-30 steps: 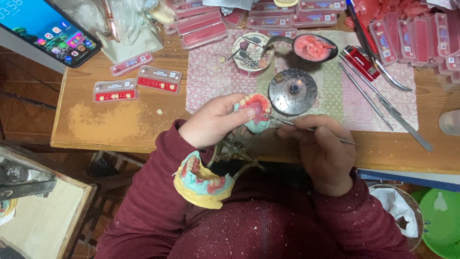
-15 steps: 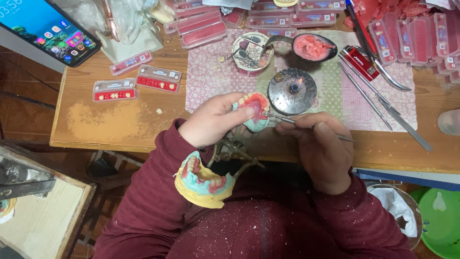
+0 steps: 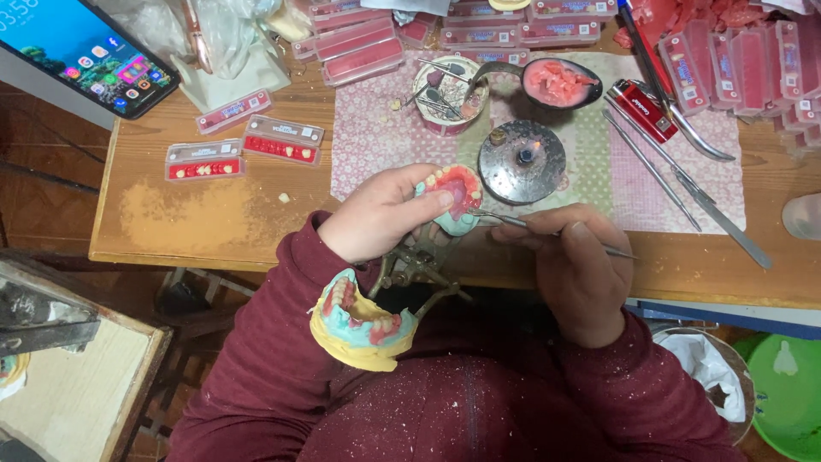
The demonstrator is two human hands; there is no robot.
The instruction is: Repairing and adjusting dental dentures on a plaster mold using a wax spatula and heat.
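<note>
The left hand (image 3: 380,214) grips a denture model (image 3: 456,198) with pink wax and a row of teeth, held over the near edge of the wooden table (image 3: 205,218), just in front of a round metal burner (image 3: 522,161) with a small flame. The right hand (image 3: 575,265) is closed around a thin metal wax tool (image 3: 547,231), its tip touching the model's wax. A second model, 1 yellow-based cast (image 3: 363,321), rests in the lap.
</note>
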